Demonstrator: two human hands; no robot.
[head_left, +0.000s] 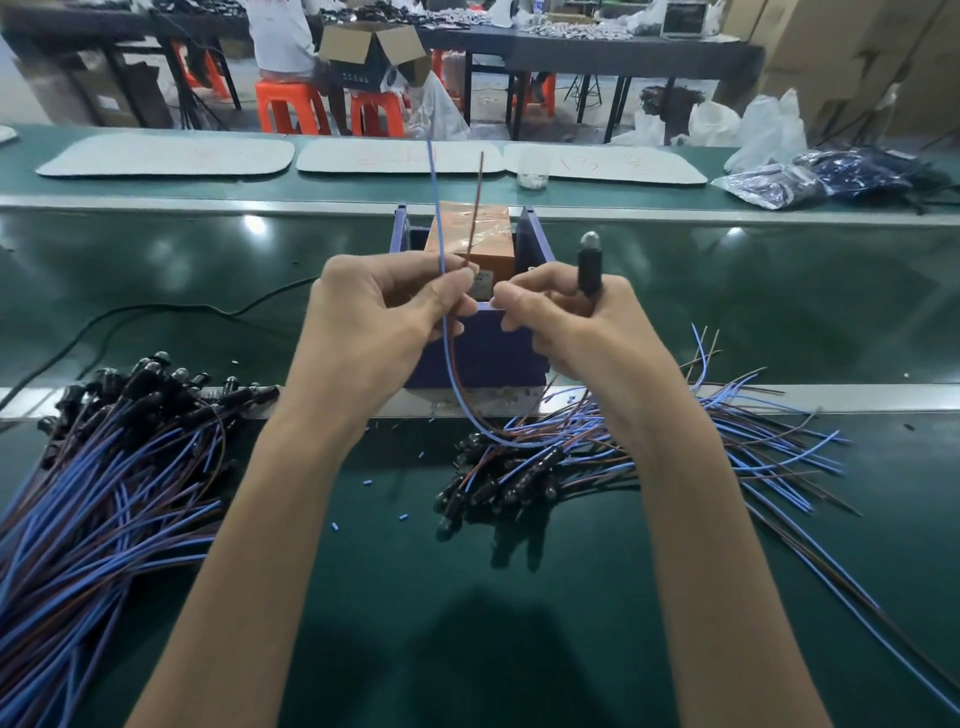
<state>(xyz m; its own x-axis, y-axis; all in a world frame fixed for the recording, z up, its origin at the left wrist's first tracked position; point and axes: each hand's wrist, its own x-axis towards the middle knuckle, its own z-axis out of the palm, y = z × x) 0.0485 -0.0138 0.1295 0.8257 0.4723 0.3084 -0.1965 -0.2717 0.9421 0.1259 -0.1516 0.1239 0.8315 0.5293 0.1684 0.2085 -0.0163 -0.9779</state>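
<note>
Wired lamp (589, 270): black body w/ clear bulb tip, upright, bulb end up, just right of the blue fixture (483, 348). The right hand (576, 322) grips it, fingers curled round the body. Thumb & forefinger tips meet at the fixture's front edge; can't tell if they pinch anything.

The left hand (379, 312) is at the fixture's front-left corner and pinches two leads btwn thumb & forefinger, other fingers curled in. From the pinch the blue wire (435, 208) and brown wire (475, 208) stand nearly vertical over the fixture, side by side but apart, w/ blue on the left & reaching higher. Below the pinch both drop in a loop in front of the fixture, then pass under the right wrist, hidden there. The hands are close together, not touching.

Inside the fixture sits an orange block (470, 231) under clear film. A metal rail (831, 397) runs left-right along the fixture's front. Left & in front of the fixture lies a big heap of lamps (104, 467) w/ blue & brown leads. Right & in front is a smaller heap (571, 467), its leads fanning away from the fixture. A black cable (156, 312) snakes off left of the fixture. Cut blue bits (332, 526) lie scattered in front of it. Behind it are white mats (166, 156) & a plastic cup (532, 169).
</note>
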